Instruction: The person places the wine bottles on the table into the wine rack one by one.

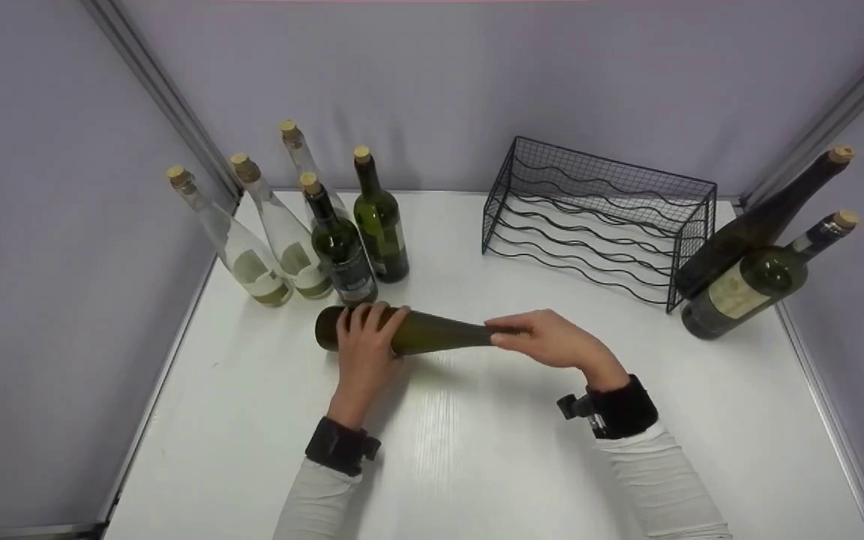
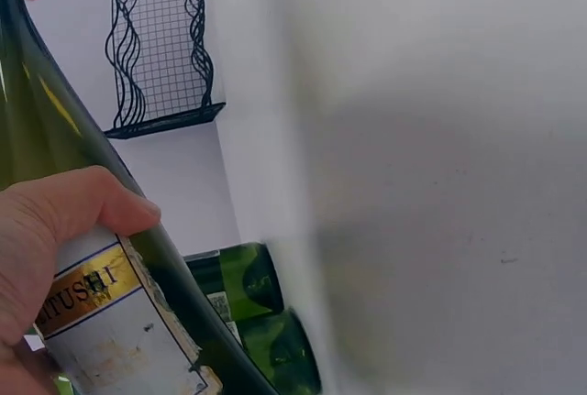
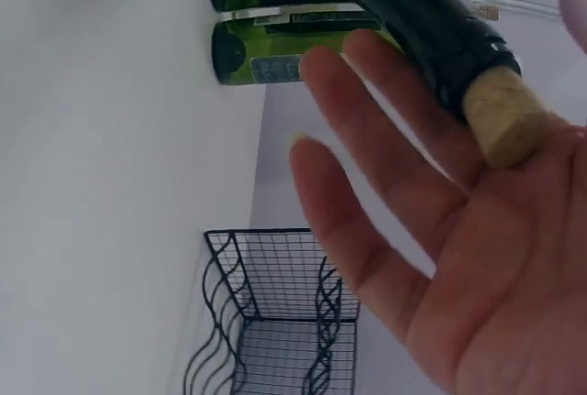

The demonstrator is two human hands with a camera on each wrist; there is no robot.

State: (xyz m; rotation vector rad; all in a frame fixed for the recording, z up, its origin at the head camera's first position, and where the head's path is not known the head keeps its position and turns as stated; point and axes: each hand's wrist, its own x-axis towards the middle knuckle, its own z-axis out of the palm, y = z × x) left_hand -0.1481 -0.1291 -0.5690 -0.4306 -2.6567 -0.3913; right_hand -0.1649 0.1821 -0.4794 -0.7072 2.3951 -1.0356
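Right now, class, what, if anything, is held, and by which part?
The slender green glass bottle: the left grip holds its body near the base; the right grip, open, is at its neck.

The right hand (image 1: 552,339) hid the cork (image 3: 503,118) of the held green wine bottle (image 1: 439,331) from the head view. In the left wrist view, that bottle ran past the lower edge and the left hand (image 1: 367,341) covered part of its label (image 2: 119,331). The right wrist view cut off the wire wine rack (image 3: 284,271). A dark green bottle (image 1: 338,244), its print (image 1: 355,276) too small to read, blocked much of the rear clear bottle (image 1: 301,155).
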